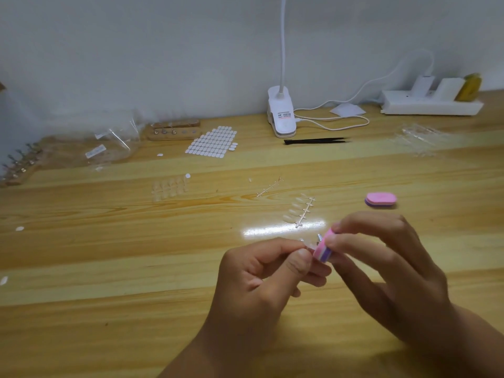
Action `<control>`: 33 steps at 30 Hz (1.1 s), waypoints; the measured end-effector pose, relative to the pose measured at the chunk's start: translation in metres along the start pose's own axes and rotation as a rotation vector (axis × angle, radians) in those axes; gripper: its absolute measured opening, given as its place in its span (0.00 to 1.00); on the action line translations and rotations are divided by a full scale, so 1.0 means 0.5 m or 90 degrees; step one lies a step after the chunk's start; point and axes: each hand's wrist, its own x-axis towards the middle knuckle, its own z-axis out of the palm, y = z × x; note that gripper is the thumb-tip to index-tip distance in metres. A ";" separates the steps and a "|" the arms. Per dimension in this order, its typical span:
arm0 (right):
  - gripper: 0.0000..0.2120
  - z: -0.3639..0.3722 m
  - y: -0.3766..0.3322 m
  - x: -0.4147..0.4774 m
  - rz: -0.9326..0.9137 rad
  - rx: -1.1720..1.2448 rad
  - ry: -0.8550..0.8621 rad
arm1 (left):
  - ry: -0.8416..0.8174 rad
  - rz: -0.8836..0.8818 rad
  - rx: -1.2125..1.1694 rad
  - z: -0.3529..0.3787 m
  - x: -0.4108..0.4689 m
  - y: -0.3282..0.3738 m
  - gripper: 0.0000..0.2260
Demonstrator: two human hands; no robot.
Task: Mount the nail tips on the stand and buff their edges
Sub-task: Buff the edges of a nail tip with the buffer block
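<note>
My left hand (261, 274) pinches a small metal stand peg with a clear nail tip (309, 243) on it, above the wooden table. My right hand (381, 257) grips a pink and purple buffer block (323, 248) and holds it against the nail tip. A strip of clear nail tips (297, 211) on a plastic sprue lies just beyond my hands. An empty sprue (268, 187) lies further back. More loose clear tips (170, 186) sit to the left.
A second pink buffer block (381, 199) lies at the right. At the back are a wooden stand base (174, 130), a sheet of adhesive tabs (212, 143), black tweezers (316, 141), a clip lamp (281, 115), plastic bags (109, 148) and a power strip (431, 105).
</note>
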 end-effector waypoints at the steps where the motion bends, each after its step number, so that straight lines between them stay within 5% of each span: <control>1: 0.15 0.001 -0.005 0.000 -0.002 0.014 0.005 | 0.001 0.003 0.004 0.000 0.000 0.000 0.09; 8: 0.15 -0.008 0.011 0.001 -0.005 0.021 0.005 | -0.019 -0.009 0.001 -0.003 0.001 0.002 0.09; 12: 0.25 -0.005 0.006 -0.003 -0.056 0.011 -0.013 | -0.021 0.010 0.030 -0.001 0.002 -0.001 0.09; 33: 0.11 -0.021 0.018 0.009 0.001 -0.004 -0.008 | -0.133 -0.039 -0.035 0.003 0.009 0.001 0.10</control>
